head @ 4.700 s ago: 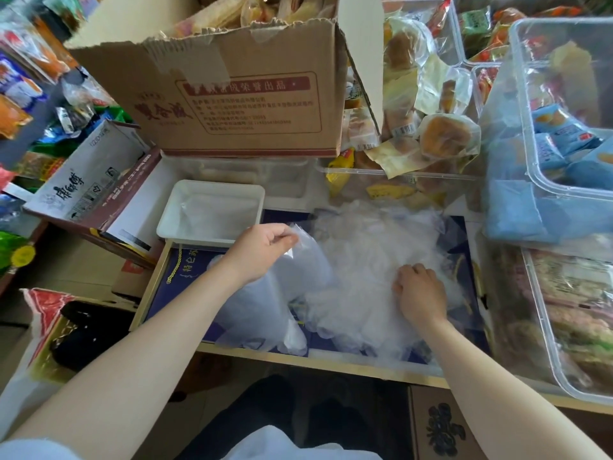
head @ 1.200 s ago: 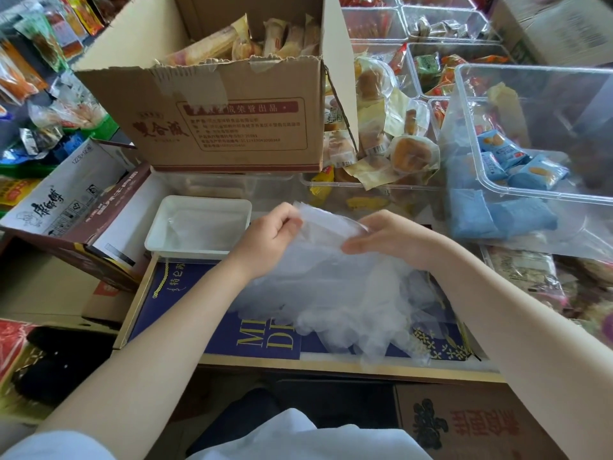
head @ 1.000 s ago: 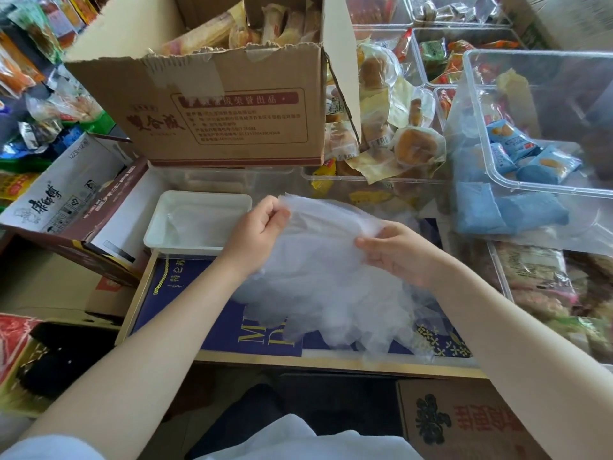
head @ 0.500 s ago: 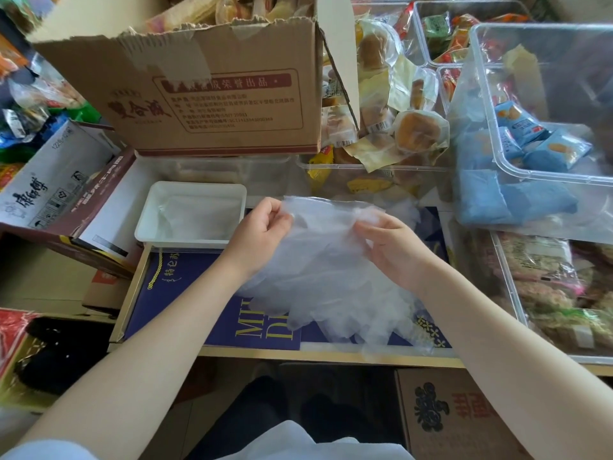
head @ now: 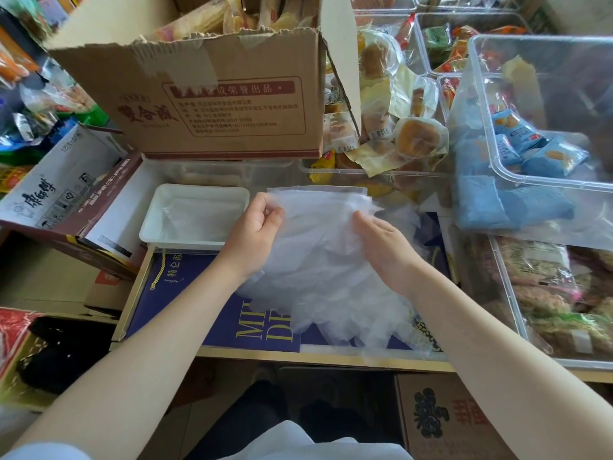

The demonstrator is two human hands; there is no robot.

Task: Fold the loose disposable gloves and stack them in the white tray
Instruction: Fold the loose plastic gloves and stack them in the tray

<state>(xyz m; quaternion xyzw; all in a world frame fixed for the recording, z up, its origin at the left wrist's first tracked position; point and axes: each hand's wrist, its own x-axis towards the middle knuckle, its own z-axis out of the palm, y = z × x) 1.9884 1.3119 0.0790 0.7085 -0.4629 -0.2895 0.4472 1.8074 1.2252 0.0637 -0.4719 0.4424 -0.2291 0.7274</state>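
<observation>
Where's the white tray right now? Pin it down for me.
In the head view, the white tray sits left of centre, just left of the left hand, in front of the big cardboard box and behind the blue box lid.

"康師傅" on white carton (head: 56, 180)

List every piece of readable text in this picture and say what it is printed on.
"荣誉出品": red banner on the big brown cardboard box; its smaller lines are too blurred.
"康师傅": white and maroon carton at left.
"MI" and "DE": gold letters on the navy blue box, the rest hidden by the clear plastic gloves.
Snack packet labels: too small.
</observation>
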